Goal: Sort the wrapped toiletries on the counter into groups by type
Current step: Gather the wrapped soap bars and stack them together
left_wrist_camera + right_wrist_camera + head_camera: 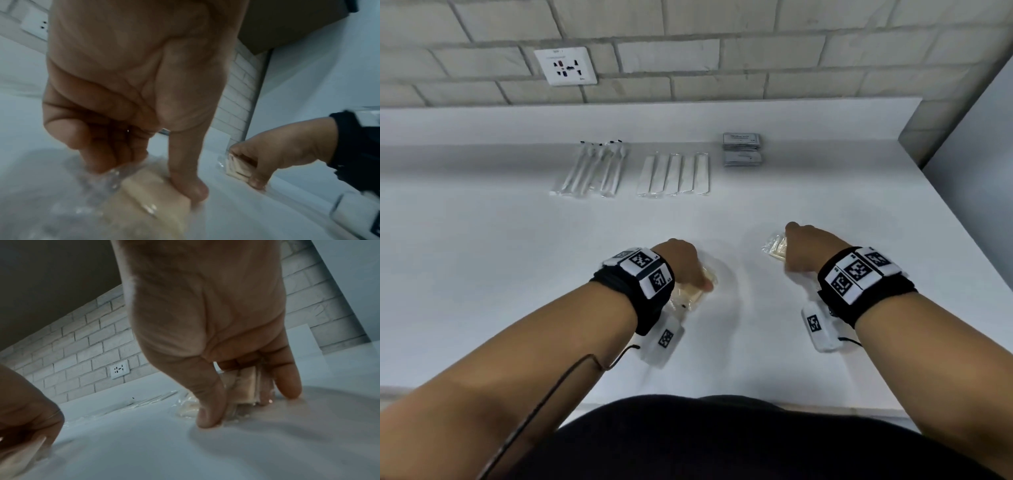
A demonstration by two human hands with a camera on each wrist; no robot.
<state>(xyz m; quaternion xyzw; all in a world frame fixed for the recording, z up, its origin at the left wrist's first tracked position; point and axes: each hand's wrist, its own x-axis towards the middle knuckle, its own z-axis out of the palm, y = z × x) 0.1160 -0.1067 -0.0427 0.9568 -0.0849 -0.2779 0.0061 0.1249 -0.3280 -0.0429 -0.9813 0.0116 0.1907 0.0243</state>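
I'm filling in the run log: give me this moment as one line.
left hand: grips wrapped soaps | right hand: grips wrapped soaps | both on counter | stage: gathering soaps

A hotel-like washroom: white desk (482, 240) below a brick-tiled wall (756, 51) bearing a multi-plug socket (566, 65).

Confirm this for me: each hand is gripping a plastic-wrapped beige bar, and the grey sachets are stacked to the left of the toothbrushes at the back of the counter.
One detail is wrong. In the head view the grey sachets sit to the right of the toothbrushes. The rest holds: the left hand and right hand each grip a wrapped beige bar.
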